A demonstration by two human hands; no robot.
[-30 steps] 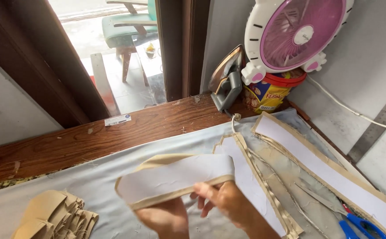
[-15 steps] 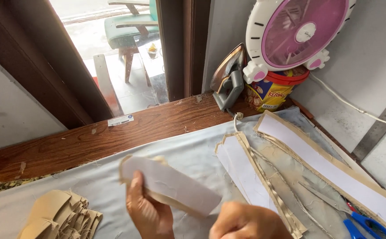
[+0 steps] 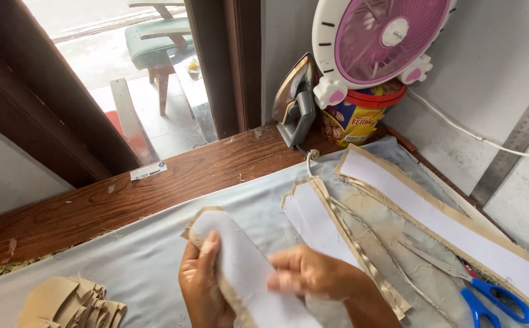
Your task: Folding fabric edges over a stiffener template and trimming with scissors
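- A tan fabric strip with white lining (image 3: 240, 267) is held low in the frame, just left of centre, above the counter (image 3: 94, 206); it slants from upper left to lower right.
- The left hand (image 3: 200, 285) has its grip clamped on the strip's left edge, thumb on the white face.
- The right hand (image 3: 313, 273) is blurred, its fingers curled onto the strip's right side; whether that grip is closed on it I cannot tell.
- A pale grey cloth (image 3: 149, 255) covers the counter beneath.
- Two similar lined strips (image 3: 319, 225) (image 3: 452, 231) lie to the right.
- Blue-handled scissors (image 3: 483, 291) rest at lower right.
- Folded tan pieces (image 3: 70, 304) sit at lower left.
- An iron (image 3: 295, 100) and a pink fan (image 3: 386, 42) stand at upper right.
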